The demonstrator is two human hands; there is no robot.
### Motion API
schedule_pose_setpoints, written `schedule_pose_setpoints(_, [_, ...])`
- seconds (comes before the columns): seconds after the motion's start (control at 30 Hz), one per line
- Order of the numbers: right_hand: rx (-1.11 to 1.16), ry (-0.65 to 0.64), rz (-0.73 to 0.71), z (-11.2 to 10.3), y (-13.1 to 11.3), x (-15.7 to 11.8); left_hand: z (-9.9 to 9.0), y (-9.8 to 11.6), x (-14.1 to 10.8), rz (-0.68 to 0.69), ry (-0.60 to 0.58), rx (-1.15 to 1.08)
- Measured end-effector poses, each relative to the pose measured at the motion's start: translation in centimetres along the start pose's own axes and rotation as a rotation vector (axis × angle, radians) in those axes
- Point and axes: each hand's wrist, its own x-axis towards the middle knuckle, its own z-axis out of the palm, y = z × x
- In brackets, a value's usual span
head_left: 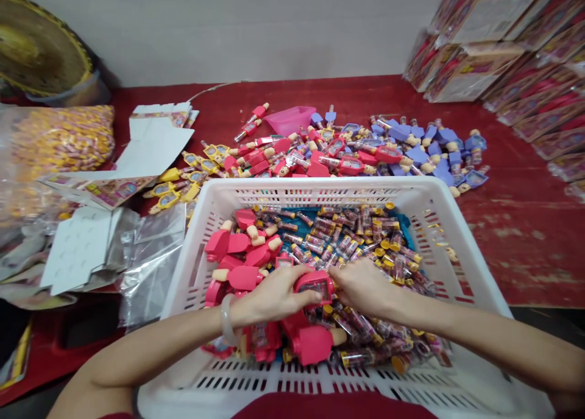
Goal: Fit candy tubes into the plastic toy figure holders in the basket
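Note:
My left hand (287,294), with a pale bangle on its wrist, grips a pink popsicle-shaped plastic case (316,285) with a clear window. Against the right end of that case, my right hand (361,286) is closed, and what its fingers hold is hidden. Both hands are over a white slotted basket (461,236). More pink popsicle-shaped cases (242,277) with cream stick ends are heaped in its left part. Small clear tubes with yellow caps (350,248) fill the middle and right.
Behind the basket, purple cases (420,154), pink ones (260,157) and yellow ones (167,197) lie piled on the red table (525,224). A pink scoop-like tray (292,119) rests among them. Packed boxes (475,69) are stacked right; a filled bag (64,139) and cardboard (150,145) lie left.

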Motion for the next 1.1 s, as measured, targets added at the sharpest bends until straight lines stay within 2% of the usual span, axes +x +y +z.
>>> schedule_pose_setpoints(0.13, [0.149, -0.123, 0.000, 0.8, 0.3, 0.4, 0.8, -1.6, 0.0, 0.268, -0.008, 0.489])
schedule_pose_setpoints(0.23, [0.201, -0.173, -0.004, 1.7, 0.6, 0.8, 1.2, -2.4, 0.2, 0.388, -0.017, 0.648])
schedule_pose_setpoints(0.33, [0.194, -0.147, 0.007, 2.0, 0.9, 1.2, 0.9, -1.9, 0.4, 0.261, -0.013, 0.573])
schedule_pose_setpoints(0.47, [0.147, -0.067, 0.014, 1.3, 0.8, 1.0, -0.1, -0.5, 0.6, 0.002, -0.020, 0.169])
schedule_pose_setpoints(0.57, [0.109, -0.041, 0.009, 0.6, 0.1, 0.4, -0.3, 0.0, 0.5, -0.054, -0.043, -0.115])
schedule_pose_setpoints(0.73, [0.133, -0.089, 0.056, 0.4, -1.0, -0.8, 0.8, 0.3, -0.2, -0.136, -0.088, -0.279])
schedule_pose_setpoints(0.83, [0.121, -0.090, 0.063, 0.3, -1.0, -1.3, 1.5, 0.6, -0.8, -0.146, -0.076, -0.260])
schedule_pose_setpoints(0.93, [0.134, -0.093, 0.041, 0.2, -0.8, -1.3, 1.7, 0.6, -1.3, -0.103, -0.010, -0.082])
schedule_pose_setpoints(1.03, [0.225, -0.143, -0.012, 0.5, -0.4, -0.8, 2.0, 0.1, -1.4, 0.026, 0.043, 0.208])
schedule_pose_setpoints(1.1, [0.346, -0.241, -0.032, 1.0, 0.1, -0.1, 2.1, -0.5, -1.0, 0.137, 0.029, 0.353])
